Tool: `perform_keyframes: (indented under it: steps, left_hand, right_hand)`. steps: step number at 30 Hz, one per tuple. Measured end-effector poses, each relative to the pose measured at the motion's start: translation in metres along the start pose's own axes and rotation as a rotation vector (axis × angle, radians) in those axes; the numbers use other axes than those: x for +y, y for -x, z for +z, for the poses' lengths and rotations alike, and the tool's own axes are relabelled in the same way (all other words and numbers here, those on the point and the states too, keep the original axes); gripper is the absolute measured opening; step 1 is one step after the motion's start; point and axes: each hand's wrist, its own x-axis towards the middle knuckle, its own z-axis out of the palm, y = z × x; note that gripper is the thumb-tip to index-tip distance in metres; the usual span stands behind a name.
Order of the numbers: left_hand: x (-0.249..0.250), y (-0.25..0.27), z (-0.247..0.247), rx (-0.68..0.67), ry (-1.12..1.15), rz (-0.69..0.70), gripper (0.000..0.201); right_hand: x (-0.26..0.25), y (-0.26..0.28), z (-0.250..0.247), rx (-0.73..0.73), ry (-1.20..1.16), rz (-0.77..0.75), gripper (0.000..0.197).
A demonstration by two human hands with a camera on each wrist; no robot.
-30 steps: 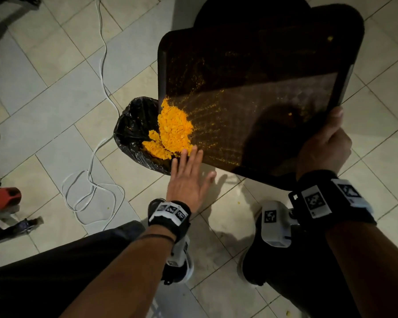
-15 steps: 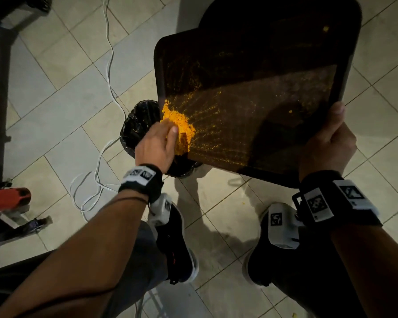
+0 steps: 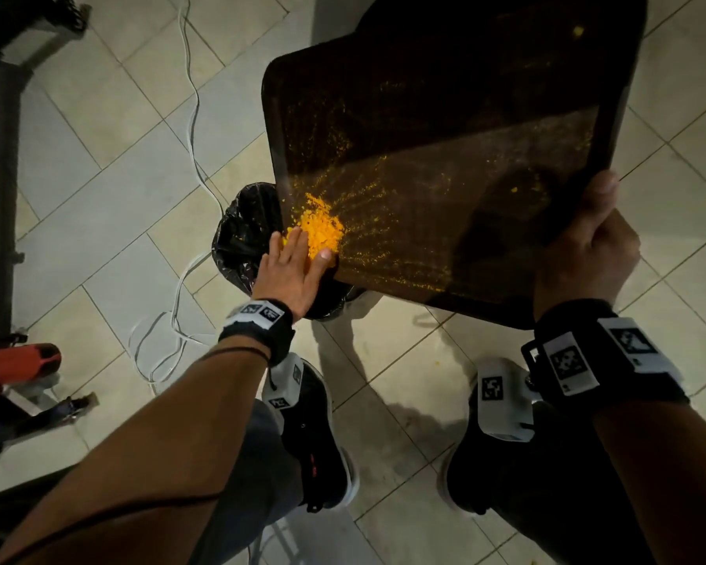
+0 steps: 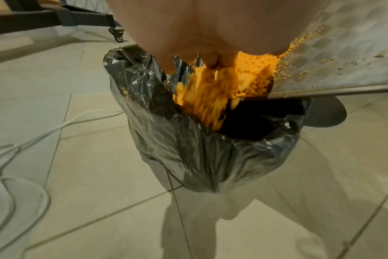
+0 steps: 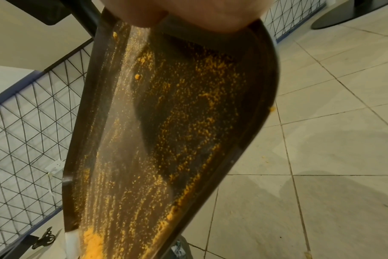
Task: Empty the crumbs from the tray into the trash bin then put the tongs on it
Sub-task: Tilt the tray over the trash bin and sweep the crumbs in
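Note:
A dark tray (image 3: 457,128) tilts down toward a small trash bin lined with a black bag (image 3: 241,238). My right hand (image 3: 587,254) grips the tray's near right edge, thumb on top. My left hand (image 3: 298,258) lies flat with straight fingers on the tray's low corner, touching a heap of orange crumbs (image 3: 321,226). In the left wrist view the crumbs (image 4: 210,98) pour off the tray's edge (image 4: 335,91) into the bin bag (image 4: 188,140). Fine orange crumbs (image 5: 188,122) streak the tray's surface (image 5: 253,84) in the right wrist view. No tongs are in view.
A white cable (image 3: 188,116) loops over the tiled floor left of the bin. A dark frame with a red part (image 3: 17,360) stands at the far left. My two black shoes (image 3: 314,434) stand just behind the bin. A wire grid panel (image 5: 22,140) is beyond the tray.
My left hand rose from below the tray's corner onto the crumb heap and now lies flat there. The heap has shrunk as crumbs fell into the bin. The right hand keeps its hold.

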Motion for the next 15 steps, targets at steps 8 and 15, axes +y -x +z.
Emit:
perform_keyframes:
  steps: [8,15]
  left_hand:
    - [0.07,0.036,0.007,0.353,0.121,0.098,0.07]
    - [0.076,0.035,0.045,0.094,-0.018,0.038,0.079]
  right_hand:
    - [0.0,0.001,0.006,0.016,-0.009,-0.032,0.052]
    - [0.0,-0.001,-0.003,0.02,0.066,-0.039,0.053]
